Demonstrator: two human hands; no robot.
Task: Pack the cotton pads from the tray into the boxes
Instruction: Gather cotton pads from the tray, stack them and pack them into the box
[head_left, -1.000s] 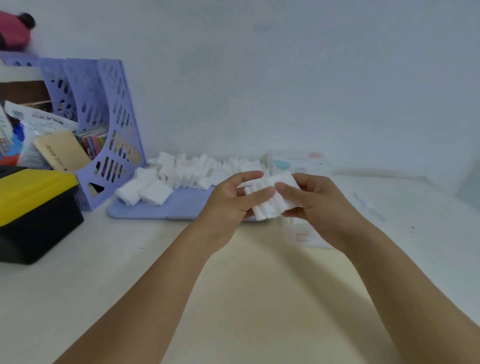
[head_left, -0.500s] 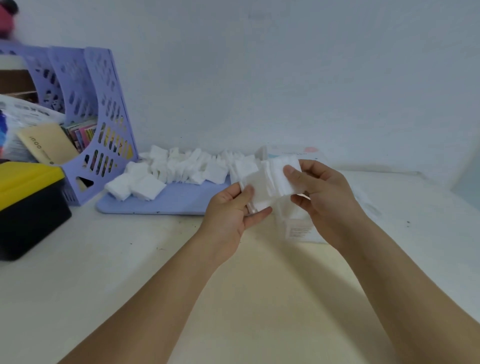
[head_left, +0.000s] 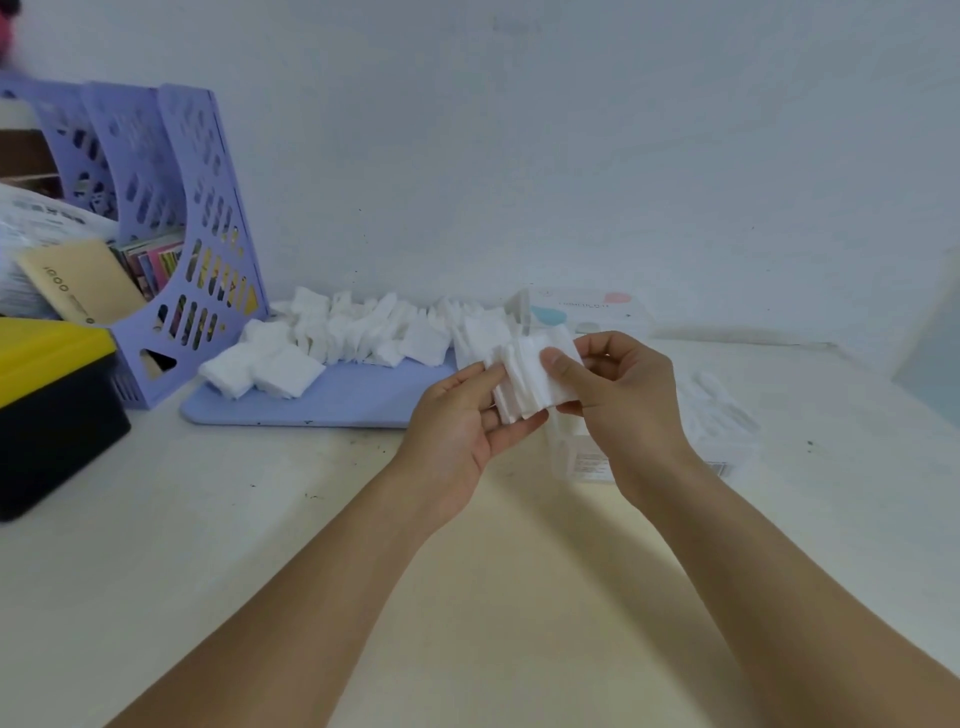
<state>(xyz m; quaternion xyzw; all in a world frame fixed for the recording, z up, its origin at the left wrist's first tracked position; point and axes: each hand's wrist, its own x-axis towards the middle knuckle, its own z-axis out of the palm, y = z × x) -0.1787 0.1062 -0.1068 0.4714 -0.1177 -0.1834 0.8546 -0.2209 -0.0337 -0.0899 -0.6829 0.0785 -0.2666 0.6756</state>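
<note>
Head view shows both hands raised above the middle of the tabletop, holding one small stack of cotton pads between them. The left hand cradles the stack from below and from its left side, its fingers curled under the lower edge and the thumb lying along the left face. The right hand pinches the stack from the right, thumb pressed on the front pad and the other fingers curled behind.

More pads lie in a loose heap on the lilac tray, which sits toward the back edge of the tabletop beside a lilac file rack. One white box stands at the tray's right end near the wall; a second, clear box lies just behind the right hand, its opening hidden.

The pads look very light, soft and easily compressed, and the stack is fanned, with its layers slipping out of line. Judging from that, a grip on a single corner would probably let the sheets splay or drop. Squeezing the two broad faces near the middle, with a finger squaring the edges, should keep the stack together. They are not breakable, but they could crumple or snag on a box's rim.
</note>
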